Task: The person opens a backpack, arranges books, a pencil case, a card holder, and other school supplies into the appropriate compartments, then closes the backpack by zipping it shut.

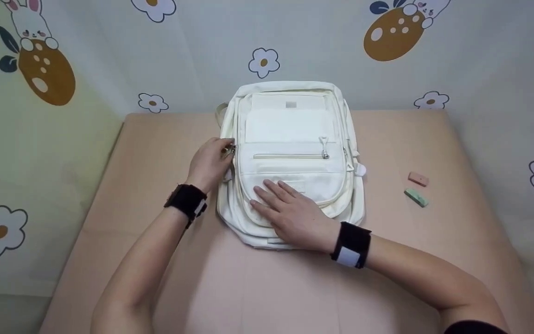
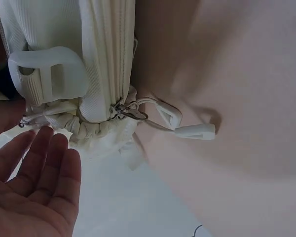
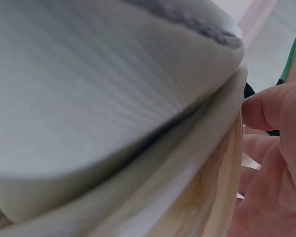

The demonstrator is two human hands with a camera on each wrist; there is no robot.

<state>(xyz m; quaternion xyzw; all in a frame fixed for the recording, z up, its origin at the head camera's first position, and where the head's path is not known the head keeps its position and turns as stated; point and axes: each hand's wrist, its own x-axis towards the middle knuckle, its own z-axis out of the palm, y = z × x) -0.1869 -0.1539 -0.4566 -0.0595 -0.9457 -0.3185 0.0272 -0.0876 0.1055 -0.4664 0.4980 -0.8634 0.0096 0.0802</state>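
A white backpack (image 1: pixel 290 125) lies front side up on the table. At its left side, my left hand (image 1: pixel 209 162) pinches a small metal zipper pull (image 2: pixel 23 122) between thumb and fingertips. The other fingers of that hand are loosely bent in the left wrist view. My right hand (image 1: pixel 297 215) rests on the lower front of the bag, fingers spread and nearly straight. White cord zipper pulls (image 2: pixel 195 131) hang near a plastic buckle (image 2: pixel 71 74) on the bag's side. A zipper pull with a white loop (image 1: pixel 324 147) lies on the front pocket.
To the right of the bag lie a small pink block (image 1: pixel 418 179) and a small green block (image 1: pixel 416 197). The table (image 1: pixel 165 255) has a plain pinkish-tan cover. Behind it hangs a pale cloth (image 1: pixel 211 51) printed with flowers and rabbits.
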